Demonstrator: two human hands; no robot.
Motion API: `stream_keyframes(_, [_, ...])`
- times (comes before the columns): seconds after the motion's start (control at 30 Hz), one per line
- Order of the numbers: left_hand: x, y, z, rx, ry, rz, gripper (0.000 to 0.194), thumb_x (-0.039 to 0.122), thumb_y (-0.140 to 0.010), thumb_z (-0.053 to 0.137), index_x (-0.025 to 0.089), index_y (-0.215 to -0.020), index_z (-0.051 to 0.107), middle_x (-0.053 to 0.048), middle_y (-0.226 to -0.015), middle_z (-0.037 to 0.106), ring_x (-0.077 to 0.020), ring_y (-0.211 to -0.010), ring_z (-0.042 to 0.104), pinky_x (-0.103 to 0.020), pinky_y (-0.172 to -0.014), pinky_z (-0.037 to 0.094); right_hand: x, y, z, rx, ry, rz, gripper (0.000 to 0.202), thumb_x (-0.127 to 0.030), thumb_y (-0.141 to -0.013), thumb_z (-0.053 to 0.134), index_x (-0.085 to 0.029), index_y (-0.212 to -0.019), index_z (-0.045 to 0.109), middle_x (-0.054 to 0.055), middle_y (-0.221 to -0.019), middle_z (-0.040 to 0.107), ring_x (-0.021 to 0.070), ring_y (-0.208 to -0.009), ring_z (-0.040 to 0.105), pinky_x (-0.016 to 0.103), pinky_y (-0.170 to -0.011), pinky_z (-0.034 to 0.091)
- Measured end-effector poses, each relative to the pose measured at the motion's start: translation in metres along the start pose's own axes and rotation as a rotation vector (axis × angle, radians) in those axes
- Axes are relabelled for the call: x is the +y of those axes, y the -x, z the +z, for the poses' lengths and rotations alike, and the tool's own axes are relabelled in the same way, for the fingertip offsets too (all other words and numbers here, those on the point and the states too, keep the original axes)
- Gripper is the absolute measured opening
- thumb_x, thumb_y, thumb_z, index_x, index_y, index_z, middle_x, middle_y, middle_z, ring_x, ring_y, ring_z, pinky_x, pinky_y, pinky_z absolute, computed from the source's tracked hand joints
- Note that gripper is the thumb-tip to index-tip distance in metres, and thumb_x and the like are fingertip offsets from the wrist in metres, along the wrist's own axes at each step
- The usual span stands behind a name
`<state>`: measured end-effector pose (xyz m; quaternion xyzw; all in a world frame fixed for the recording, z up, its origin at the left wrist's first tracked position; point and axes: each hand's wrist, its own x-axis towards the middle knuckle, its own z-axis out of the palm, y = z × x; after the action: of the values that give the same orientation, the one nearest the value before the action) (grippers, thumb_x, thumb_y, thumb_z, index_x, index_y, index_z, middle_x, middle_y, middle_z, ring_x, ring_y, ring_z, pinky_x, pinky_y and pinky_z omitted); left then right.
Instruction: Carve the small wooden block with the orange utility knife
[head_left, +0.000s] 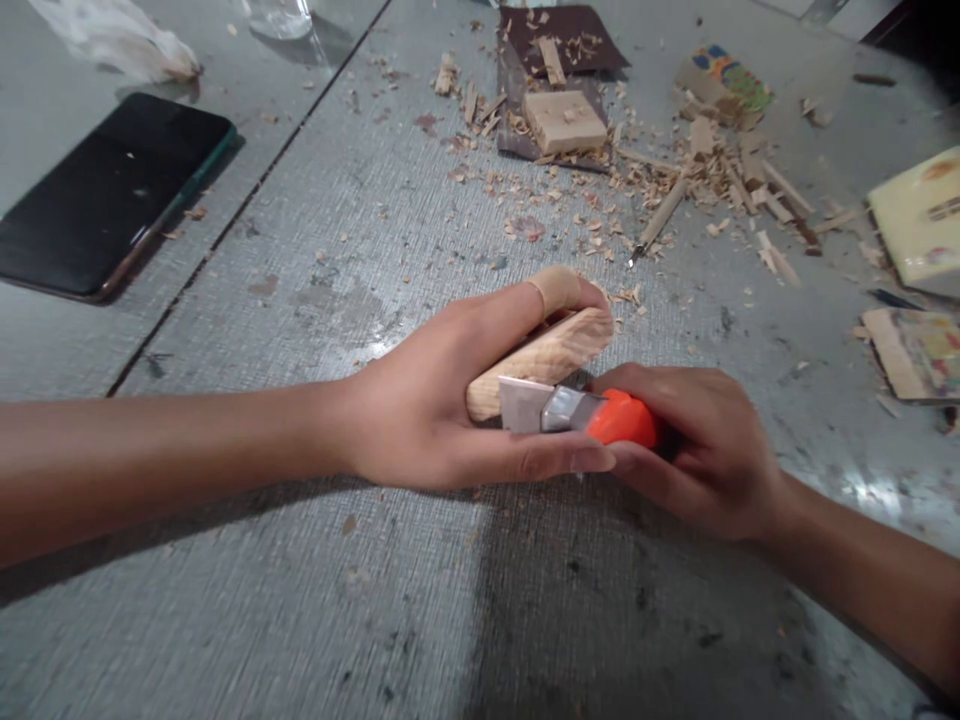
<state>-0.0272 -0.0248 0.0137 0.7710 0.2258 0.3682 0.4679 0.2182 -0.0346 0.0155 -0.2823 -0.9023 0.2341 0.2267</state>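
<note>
My left hand is closed around a rounded piece of pale wood, with a tan bandage wrapped on one finger. The left thumb stretches along below the wood, its tip close to my right hand. In my right hand I grip a utility knife with an orange body. Its wide metal blade lies against the near side of the wood, between the wood and my left thumb. The knife's handle is mostly hidden in the right palm.
A phone lies at the left. Farther back, a square wood block rests on a dark brown sheet among scattered shavings. A thin carving tool lies by wood scraps. At the right are a yellow packet and a painted block.
</note>
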Motion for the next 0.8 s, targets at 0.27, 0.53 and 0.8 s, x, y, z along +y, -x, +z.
stream_keyframes(0.27, [-0.0009,-0.0005,-0.0003,0.002,-0.006,0.014,0.053,0.037,-0.090,0.079,0.012,-0.130,0.054,-0.007,-0.104,0.063,-0.0204,-0.089,0.061,-0.030,-0.074,0.052,0.0021,0.0055,0.0032,0.030,-0.018,0.043,0.030,-0.052,-0.108,0.053,-0.026,-0.096,0.060,-0.002,-0.074,0.067,0.0145,-0.058,0.060,0.030,-0.056,0.041])
stream_keyframes(0.53, [0.0013,0.0008,-0.0014,-0.004,-0.021,-0.007,0.049,0.039,-0.091,0.077,0.018,-0.128,0.053,-0.005,-0.103,0.065,-0.0213,-0.090,0.062,-0.031,-0.077,0.053,0.0030,0.0052,0.0031,0.018,-0.033,0.036,0.031,-0.053,-0.109,0.051,-0.026,-0.099,0.061,-0.002,-0.075,0.067,0.0155,-0.058,0.060,0.031,-0.057,0.041])
stream_keyframes(0.8, [0.0006,0.0001,-0.0005,-0.001,-0.010,0.010,0.050,0.032,-0.090,0.079,0.015,-0.129,0.053,-0.007,-0.106,0.063,-0.0213,-0.092,0.061,-0.030,-0.074,0.052,0.0028,0.0061,0.0035,0.015,-0.028,0.054,0.032,-0.055,-0.109,0.050,-0.027,-0.097,0.061,-0.002,-0.075,0.068,0.0160,-0.058,0.060,0.033,-0.056,0.042])
